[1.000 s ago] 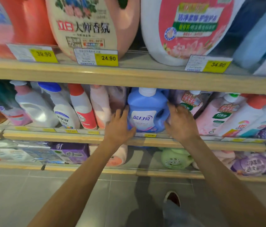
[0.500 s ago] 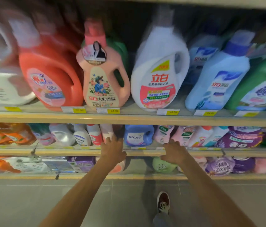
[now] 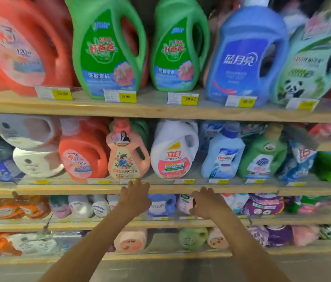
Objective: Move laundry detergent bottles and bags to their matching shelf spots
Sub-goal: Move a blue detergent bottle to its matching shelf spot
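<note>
A small blue detergent bottle (image 3: 161, 204) stands on the third shelf from the top between my two hands. My left hand (image 3: 135, 197) is raised in front of the shelf edge with its fingers straight and holds nothing. My right hand (image 3: 207, 202) hovers to the right of the blue bottle, fingers loosely bent, also holding nothing. Above them on the second shelf stand a peach bottle (image 3: 127, 153) and a white bottle with a red label (image 3: 173, 151). Two green bottles (image 3: 107, 47) and a large blue bottle (image 3: 244, 58) fill the top shelf.
Wooden shelf boards (image 3: 160, 110) carry yellow price tags (image 3: 190, 98). Red bottles (image 3: 83, 153) stand left, a green bottle (image 3: 264, 157) and bags (image 3: 262, 204) right. The lowest shelf holds a pale green bottle (image 3: 192, 238) and pouches. Grey floor lies below.
Both hands have let go of the small blue bottle and pulled back from it. The view has tilted up and drawn back, bringing the upper shelves into sight.
</note>
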`<state>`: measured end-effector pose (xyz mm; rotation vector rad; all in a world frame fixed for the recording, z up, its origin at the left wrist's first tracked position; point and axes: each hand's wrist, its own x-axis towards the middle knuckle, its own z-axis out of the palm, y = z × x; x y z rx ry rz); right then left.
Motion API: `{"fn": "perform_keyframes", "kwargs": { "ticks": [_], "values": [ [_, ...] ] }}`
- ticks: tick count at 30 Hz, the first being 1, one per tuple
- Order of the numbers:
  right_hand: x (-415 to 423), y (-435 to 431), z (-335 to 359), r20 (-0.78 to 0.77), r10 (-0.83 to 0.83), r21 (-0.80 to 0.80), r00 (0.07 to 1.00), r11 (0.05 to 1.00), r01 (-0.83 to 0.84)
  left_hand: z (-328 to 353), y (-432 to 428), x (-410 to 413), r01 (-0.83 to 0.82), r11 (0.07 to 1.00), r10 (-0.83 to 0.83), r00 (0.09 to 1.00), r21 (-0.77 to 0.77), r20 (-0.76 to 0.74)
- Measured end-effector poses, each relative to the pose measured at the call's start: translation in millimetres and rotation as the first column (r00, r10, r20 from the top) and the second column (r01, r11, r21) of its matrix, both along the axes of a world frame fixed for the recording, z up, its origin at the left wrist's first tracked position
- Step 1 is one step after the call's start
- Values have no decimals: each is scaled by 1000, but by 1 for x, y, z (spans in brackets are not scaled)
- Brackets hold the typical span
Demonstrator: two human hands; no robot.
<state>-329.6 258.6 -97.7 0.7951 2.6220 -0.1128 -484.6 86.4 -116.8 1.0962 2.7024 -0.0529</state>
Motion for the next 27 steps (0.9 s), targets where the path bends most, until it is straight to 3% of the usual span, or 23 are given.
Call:
{"fn": "perform_keyframes", "kwargs": {
  "ticks": [8, 15, 27],
  "values": [
    [39, 22, 81, -110, 62, 100, 992, 994, -51, 90, 27, 28, 41, 992, -26, 992, 122, -121],
    [67, 59, 136, -235, 79, 151, 969, 988, -44, 138, 51, 57, 32, 980, 6, 982, 199, -188],
    [96, 90, 203, -419, 184, 255, 889, 964, -80, 200, 84, 103, 109, 936, 49, 900, 334, -433]
  ]
}}
